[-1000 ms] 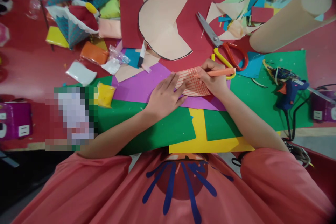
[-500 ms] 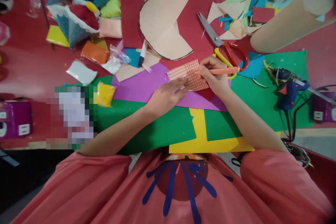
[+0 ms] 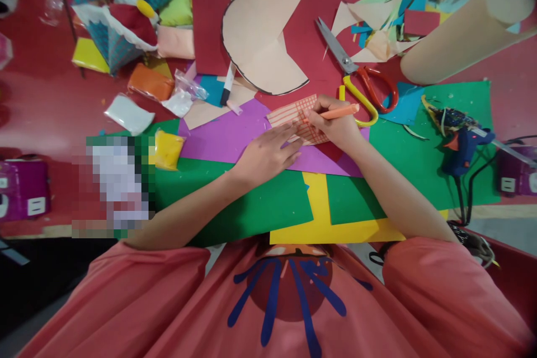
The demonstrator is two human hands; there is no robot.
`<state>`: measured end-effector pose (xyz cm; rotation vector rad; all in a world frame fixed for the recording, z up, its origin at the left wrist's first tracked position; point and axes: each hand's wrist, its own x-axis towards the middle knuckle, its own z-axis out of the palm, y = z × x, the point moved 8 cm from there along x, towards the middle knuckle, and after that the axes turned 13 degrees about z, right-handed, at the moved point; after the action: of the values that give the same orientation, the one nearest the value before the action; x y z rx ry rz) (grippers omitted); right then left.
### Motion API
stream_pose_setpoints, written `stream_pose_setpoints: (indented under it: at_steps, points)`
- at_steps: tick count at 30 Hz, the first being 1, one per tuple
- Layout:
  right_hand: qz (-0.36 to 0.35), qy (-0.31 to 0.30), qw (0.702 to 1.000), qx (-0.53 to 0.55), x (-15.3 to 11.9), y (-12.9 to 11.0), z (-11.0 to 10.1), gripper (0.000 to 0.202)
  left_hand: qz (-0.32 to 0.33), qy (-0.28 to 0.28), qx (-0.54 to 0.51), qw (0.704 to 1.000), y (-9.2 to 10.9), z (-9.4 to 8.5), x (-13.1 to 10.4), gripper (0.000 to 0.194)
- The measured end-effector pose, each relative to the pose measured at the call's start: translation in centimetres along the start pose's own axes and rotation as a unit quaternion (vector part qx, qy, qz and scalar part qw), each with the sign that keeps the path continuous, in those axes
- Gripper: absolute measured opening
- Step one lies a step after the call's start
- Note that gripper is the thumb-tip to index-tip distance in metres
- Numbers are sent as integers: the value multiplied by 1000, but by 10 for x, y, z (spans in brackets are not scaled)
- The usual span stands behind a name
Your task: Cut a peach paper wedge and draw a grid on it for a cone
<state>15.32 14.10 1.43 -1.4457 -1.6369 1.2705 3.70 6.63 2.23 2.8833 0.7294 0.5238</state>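
Note:
My right hand point(image 3: 339, 126) grips an orange marker point(image 3: 339, 112), its tip down on a small pale paper point(image 3: 289, 113). Orange lines run along that paper, crossed into a grid toward its right side. My left hand point(image 3: 268, 154) lies flat with fingers spread over the paper's lower left edge, and nothing is held in it. Beneath the paper is a purple sheet point(image 3: 210, 142). Beyond my hands, a large cream paper shape point(image 3: 255, 33) with a black outline rests on a red sheet point(image 3: 207, 22). Scissors point(image 3: 346, 61) with red and yellow handles lie open just past my right hand.
A blue glue gun point(image 3: 461, 151) with cables and a cream roll point(image 3: 457, 36) are at the right. Paper scraps point(image 3: 377, 28) lie at the upper right. Teal cones point(image 3: 115, 39), an orange packet point(image 3: 151, 83) and a yellow packet point(image 3: 168, 150) are on the left.
My right hand and the marker have shifted left over the paper, uncovering more of the scissors' yellow handle. My left hand stays in about the same place.

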Motion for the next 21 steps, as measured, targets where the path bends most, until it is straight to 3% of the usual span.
stream_pose_setpoints:
  at_steps: [11, 17, 21]
  points:
    - [14, -26, 1000, -10, 4, 5, 2, 38, -28, -18, -34, 999, -3, 4, -1, 31]
    - [-7, 22, 997, 76, -4, -2, -11, 26, -24, -15, -17, 999, -5, 3, -2, 31]
    - [5, 19, 999, 27, -4, 1, -6, 30, -26, -20, -22, 999, -5, 4, -1, 31]
